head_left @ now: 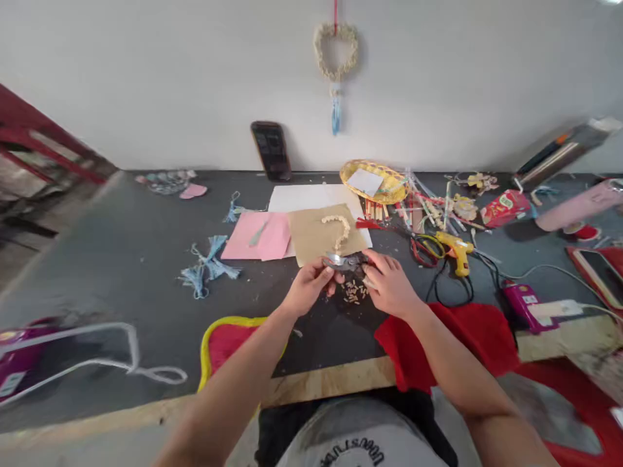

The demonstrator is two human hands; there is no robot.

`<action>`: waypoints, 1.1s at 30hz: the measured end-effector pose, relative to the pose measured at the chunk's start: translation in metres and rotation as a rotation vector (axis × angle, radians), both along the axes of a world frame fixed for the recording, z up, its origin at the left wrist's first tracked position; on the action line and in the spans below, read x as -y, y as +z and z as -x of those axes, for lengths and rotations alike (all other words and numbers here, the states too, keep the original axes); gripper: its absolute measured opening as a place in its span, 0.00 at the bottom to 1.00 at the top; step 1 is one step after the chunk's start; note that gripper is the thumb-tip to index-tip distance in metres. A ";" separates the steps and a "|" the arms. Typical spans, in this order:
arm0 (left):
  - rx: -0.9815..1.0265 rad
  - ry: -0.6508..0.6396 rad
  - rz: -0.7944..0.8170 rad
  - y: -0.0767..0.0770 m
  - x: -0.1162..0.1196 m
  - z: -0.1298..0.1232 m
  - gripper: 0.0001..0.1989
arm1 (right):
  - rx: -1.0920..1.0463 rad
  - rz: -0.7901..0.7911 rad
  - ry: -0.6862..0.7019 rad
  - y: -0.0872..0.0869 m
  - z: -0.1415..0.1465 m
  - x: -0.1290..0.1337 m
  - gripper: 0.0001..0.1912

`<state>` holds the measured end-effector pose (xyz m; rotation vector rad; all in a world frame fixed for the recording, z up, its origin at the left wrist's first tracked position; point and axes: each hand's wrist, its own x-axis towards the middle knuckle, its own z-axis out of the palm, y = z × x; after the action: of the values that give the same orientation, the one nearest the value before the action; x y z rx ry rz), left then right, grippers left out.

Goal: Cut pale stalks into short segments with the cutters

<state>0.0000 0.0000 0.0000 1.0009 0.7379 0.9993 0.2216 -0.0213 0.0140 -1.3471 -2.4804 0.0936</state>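
My left hand and my right hand meet in front of the brown paper. Between them is a small dark tool with a shiny metal end; its exact kind is unclear. The left fingers pinch at the shiny end, and the right hand is closed around the dark end. Just beyond, a curved strand of small beige pieces lies on the brown paper. Below the tool, loose beige bits are scattered on the dark table.
Pink paper and blue tassels lie leftward. A yellow glue gun with cables, a woven basket and red cloth are rightward. A phone leans on the wall, where a beige heart wreath hangs.
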 end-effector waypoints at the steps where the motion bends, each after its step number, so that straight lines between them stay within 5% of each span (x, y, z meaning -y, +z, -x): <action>1: 0.000 0.002 0.002 0.000 0.001 0.000 0.18 | -0.002 -0.003 0.003 0.000 0.000 0.000 0.18; 10: 0.018 -0.012 0.022 -0.002 0.002 0.002 0.17 | -0.004 -0.026 0.017 -0.005 -0.002 -0.001 0.09; 17: 0.001 -0.008 0.012 -0.002 0.002 0.002 0.16 | 0.033 -0.018 0.019 -0.007 -0.004 -0.001 0.21; 33: -0.012 0.012 0.000 0.000 0.001 0.002 0.17 | 0.059 -0.030 -0.002 -0.009 -0.001 -0.001 0.18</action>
<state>-0.0019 -0.0015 0.0004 1.0040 0.7548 1.0046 0.2224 -0.0205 0.0055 -1.3595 -2.5183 0.0165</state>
